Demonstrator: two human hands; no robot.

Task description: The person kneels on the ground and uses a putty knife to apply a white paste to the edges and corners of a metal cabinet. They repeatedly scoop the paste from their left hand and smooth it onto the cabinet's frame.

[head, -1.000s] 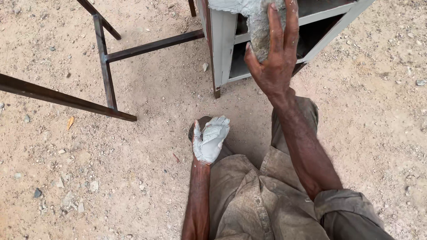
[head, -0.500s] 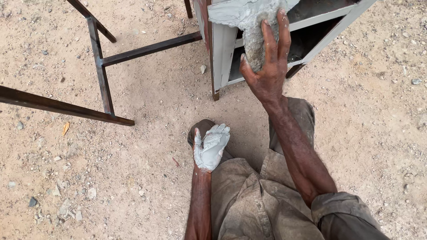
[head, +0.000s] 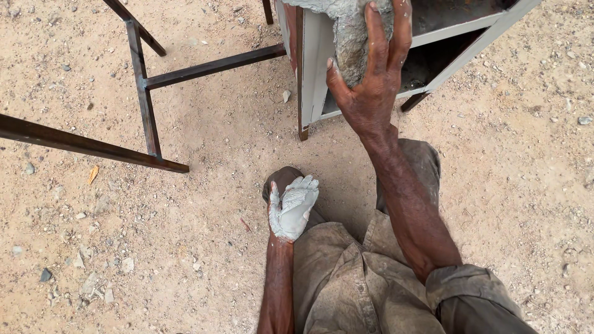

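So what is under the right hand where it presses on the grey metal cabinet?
The right hand presses a lump of wet grey filler against the cabinet edge. The surface beneath the lump and palm is covered.

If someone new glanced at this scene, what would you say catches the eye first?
The right hand, raised at top centre, presses a grey lump of wet putty against a grey metal cabinet. Below, the left hand, coated in pale paste, rests on the knee; a rusty steel frame lies left on sand.

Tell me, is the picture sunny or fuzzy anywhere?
Head view: bright, soft daylight on the sandy ground; only a faint shadow beside the left hand; the right hand and grey lump look sharp; no glare; the lump is cut off at the top edge.
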